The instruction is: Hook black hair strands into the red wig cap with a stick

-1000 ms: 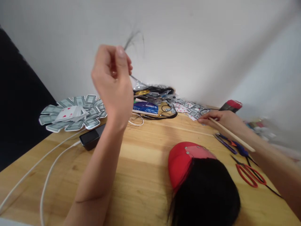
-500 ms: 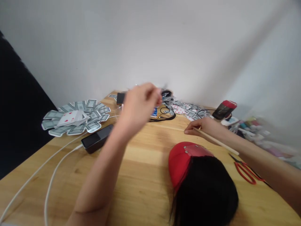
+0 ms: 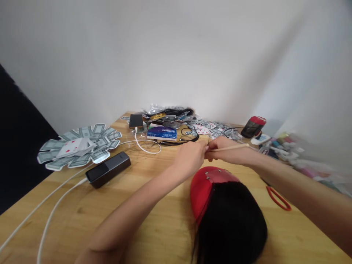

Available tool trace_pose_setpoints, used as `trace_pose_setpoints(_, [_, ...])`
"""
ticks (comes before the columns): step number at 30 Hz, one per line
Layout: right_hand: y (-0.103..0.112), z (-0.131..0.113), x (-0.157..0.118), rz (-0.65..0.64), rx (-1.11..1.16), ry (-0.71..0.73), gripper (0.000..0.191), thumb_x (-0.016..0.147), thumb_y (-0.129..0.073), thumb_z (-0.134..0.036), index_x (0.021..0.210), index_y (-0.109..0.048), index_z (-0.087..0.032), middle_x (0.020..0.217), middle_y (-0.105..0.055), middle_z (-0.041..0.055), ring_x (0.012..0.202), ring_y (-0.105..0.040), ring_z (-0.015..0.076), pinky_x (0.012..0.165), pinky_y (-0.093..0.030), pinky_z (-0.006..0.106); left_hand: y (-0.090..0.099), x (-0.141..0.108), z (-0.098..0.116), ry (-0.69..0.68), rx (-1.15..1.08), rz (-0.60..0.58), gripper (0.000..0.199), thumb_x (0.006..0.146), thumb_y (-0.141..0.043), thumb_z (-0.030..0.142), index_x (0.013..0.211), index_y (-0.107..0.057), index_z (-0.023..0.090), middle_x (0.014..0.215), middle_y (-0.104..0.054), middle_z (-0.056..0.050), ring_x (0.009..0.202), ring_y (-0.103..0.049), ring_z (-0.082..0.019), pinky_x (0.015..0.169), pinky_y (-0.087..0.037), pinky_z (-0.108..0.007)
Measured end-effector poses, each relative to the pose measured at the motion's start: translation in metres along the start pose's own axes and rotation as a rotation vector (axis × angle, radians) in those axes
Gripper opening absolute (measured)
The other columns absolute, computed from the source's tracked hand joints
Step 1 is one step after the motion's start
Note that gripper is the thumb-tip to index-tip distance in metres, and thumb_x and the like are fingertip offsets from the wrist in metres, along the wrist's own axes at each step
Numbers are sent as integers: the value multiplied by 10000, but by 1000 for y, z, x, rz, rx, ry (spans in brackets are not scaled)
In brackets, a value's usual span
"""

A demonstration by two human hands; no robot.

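My left hand (image 3: 191,157) and my right hand (image 3: 224,149) meet just beyond a red form (image 3: 198,189) that has black hair (image 3: 232,223) over its near side. The fingers of my right hand are closed round a thin wooden stick (image 3: 233,147), which points to the right. My left fingers are pinched at the stick's left end; what they hold is too small to make out. A pinkish patch (image 3: 223,176) with small metal pins lies on top of the red form.
Left, a black power bank (image 3: 108,169) with a white cable and fanned cards (image 3: 79,146). Behind, a blue box (image 3: 161,132), a black device (image 3: 135,121) and scattered cards (image 3: 217,128). Right, red-handled scissors (image 3: 277,200) partly under my forearm, and a red-and-black item (image 3: 253,127).
My left hand has come down and right to meet my right hand. My right hand has shifted slightly left, and the stick now lies nearly level. The view has shifted a little.
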State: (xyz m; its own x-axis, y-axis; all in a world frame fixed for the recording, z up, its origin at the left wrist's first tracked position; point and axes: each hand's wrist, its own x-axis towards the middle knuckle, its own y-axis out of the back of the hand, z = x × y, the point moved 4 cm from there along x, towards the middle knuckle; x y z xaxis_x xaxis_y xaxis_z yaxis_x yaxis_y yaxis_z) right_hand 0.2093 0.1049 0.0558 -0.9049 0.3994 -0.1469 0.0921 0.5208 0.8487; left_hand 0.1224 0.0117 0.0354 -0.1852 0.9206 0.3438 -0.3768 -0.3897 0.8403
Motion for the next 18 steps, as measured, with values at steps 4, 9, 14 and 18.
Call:
trace_pose_setpoints(4, [-1, 6, -8, -35, 11, -3, 254, 733, -633, -391, 602, -642, -174, 538, -526, -30, 518, -445, 128, 484, -297, 245, 3, 1, -2, -72, -76, -146, 274, 931, -497, 240, 754, -695, 177, 739, -701, -53, 689, -627, -208, 589, -379, -276])
trace_pose_setpoints(9, [10, 15, -17, -33, 1, 18, 273, 795, -631, -430, 703, -717, -189, 622, -617, -7, 584, -532, 155, 514, -338, 250, 13, 3, -6, -170, -238, -304, 293, 890, -539, 282, 643, -663, 184, 569, -584, 32, 546, -511, -127, 525, -336, -238])
trace_pose_setpoints(14, [6, 13, -45, 372, -264, -12, 350, 921, -534, -497, 963, -739, -216, 823, -751, 64, 707, -664, 245, 618, -449, 326, 47, 2, -17, -63, -342, -58, 303, 925, -482, 312, 677, -600, 184, 586, -485, 43, 550, -420, -118, 534, -297, -253])
trace_pose_setpoints(18, [-55, -16, -74, 262, -439, 302, 364, 846, -683, -468, 1090, -728, -202, 1191, -734, 146, 1195, -587, 401, 969, -441, 536, 84, -9, -21, -27, -404, 340, 290, 910, -540, 234, 624, -584, 204, 542, -434, 50, 506, -345, -114, 504, -260, -270])
